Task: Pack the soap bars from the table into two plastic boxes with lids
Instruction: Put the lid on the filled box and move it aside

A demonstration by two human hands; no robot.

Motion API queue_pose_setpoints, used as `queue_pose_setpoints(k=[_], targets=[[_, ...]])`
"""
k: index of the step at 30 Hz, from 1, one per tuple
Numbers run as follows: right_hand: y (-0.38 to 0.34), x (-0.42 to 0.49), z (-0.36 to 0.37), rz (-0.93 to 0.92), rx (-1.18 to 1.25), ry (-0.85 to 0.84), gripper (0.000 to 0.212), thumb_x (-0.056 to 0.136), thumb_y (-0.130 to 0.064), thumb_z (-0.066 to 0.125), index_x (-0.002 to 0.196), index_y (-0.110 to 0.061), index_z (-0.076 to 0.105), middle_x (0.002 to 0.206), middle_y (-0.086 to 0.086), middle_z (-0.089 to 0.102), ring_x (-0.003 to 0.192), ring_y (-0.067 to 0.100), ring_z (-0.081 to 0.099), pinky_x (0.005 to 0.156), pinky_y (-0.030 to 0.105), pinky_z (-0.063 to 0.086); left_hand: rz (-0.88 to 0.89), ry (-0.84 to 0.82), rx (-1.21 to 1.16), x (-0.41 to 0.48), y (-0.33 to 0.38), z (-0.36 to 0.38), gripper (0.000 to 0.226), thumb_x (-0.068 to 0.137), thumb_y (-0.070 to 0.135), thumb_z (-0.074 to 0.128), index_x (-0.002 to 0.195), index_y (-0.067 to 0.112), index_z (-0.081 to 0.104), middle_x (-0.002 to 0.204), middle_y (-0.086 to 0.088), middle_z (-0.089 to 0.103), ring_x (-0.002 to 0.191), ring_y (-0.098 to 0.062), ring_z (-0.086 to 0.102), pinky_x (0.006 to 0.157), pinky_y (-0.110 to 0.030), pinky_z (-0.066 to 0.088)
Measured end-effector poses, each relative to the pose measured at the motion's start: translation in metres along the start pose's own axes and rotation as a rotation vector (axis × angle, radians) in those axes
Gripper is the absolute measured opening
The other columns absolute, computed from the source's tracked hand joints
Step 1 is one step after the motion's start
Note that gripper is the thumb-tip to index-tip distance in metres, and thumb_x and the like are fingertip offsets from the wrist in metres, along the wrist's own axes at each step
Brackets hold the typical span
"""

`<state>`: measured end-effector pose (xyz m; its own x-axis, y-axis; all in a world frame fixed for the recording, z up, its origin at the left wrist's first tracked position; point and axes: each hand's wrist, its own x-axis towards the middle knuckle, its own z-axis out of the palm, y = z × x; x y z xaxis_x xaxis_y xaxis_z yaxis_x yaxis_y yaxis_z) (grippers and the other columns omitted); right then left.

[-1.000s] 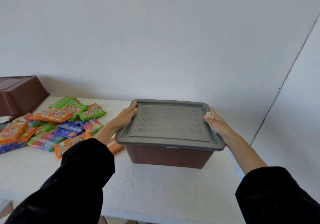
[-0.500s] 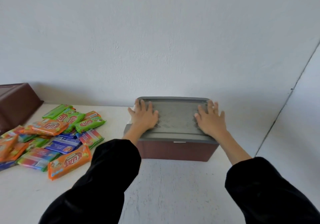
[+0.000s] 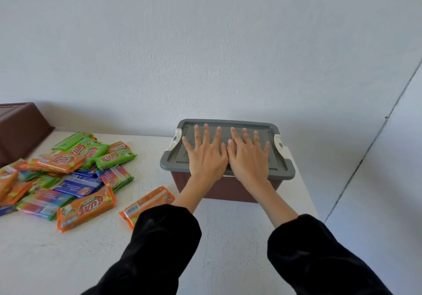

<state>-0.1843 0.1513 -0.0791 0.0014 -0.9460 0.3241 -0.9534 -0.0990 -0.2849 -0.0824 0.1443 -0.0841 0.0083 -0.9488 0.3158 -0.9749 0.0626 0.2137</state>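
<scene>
Pressing palms-down on the grey lid (image 3: 173, 164), both hands lie flat with fingers straight and spread, so nothing is gripped or pinched. The left hand (image 3: 206, 157) covers the lid's middle-left and the right hand (image 3: 247, 157) its middle-right. They sit side by side and touch along their inner edges. Black sleeves (image 3: 159, 237) cover both forearms up to just short of the wrists.

The lid rests on top of a brown plastic box (image 3: 228, 190), which stands on the white table (image 3: 68, 260) near its right end, close to the pale wall (image 3: 205, 43). A white clip shows at each short side of the lid, the left clip (image 3: 176, 139) and the right clip (image 3: 278, 142). Whether either is latched cannot be told from this angle.

The soap bars (image 3: 75, 171) remaining outside lie in a loose heap on the table, well to the left of the closed box. Their wrappers are green, orange, blue and rainbow-striped, and many overlap. One orange bar (image 3: 85, 208) sits at the heap's near edge. A single orange bar (image 3: 148, 205) lies apart from the heap, between it and the box, and the left sleeve covers its near end.

A second brown box (image 3: 20, 130) stands at the far left against the wall, cut off by the frame edge — which way up it sits is unclear.
</scene>
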Motion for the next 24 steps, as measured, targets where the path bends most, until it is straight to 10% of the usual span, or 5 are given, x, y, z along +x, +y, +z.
queue_pose_setpoints(k=[24], targets=[[0.009,0.118,0.033,0.161,0.022,-0.094,0.052,0.094,-0.029,0.031,0.146,-0.023,0.028,0.152,0.012,0.028,0.142,0.032,0.022,0.114,0.051,0.021,-0.037,-0.266,-0.036,0.121,-0.01,0.027,0.053,0.097,0.033,0.018,0.149,0.02,0.013,0.157,-0.013,0.004,0.144,-0.037,-0.001,0.11,-0.066,-0.002]])
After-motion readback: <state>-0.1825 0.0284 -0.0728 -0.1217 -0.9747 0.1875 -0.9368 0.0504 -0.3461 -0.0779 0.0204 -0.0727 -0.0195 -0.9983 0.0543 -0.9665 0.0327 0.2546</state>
